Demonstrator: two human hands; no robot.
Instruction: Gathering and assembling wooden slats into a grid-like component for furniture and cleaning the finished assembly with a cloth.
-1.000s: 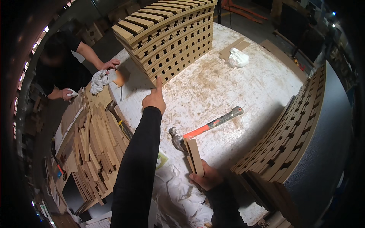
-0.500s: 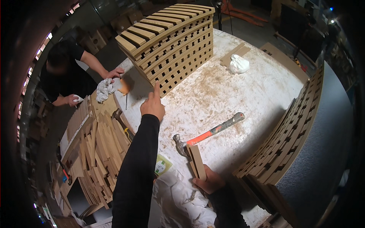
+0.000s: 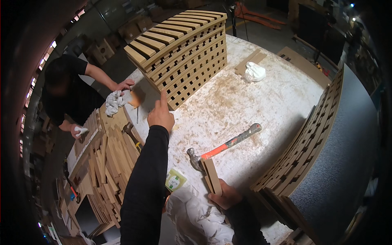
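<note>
Head view: left hand (image 3: 161, 117) extends one finger (image 3: 163, 99), right hand (image 3: 227, 196) grips wooden strips (image 3: 213, 178)

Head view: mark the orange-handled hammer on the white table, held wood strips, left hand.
Hammer (image 3: 225, 146): head view, middle of handle.
Wood strips (image 3: 212, 177): head view, front face.
Left hand (image 3: 161, 117): head view, back of hand.

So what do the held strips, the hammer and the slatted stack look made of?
Strips in the right hand: probably unpainted wood or fibreboard, matte, pale tan. Hammer: head likely steel, dull grey and scuffed; worn orange-and-black handle, perhaps coated or rubber-gripped, core hidden. Slatted stack: seemingly bare wood, its slats honey-coloured and low-sheen.
</note>
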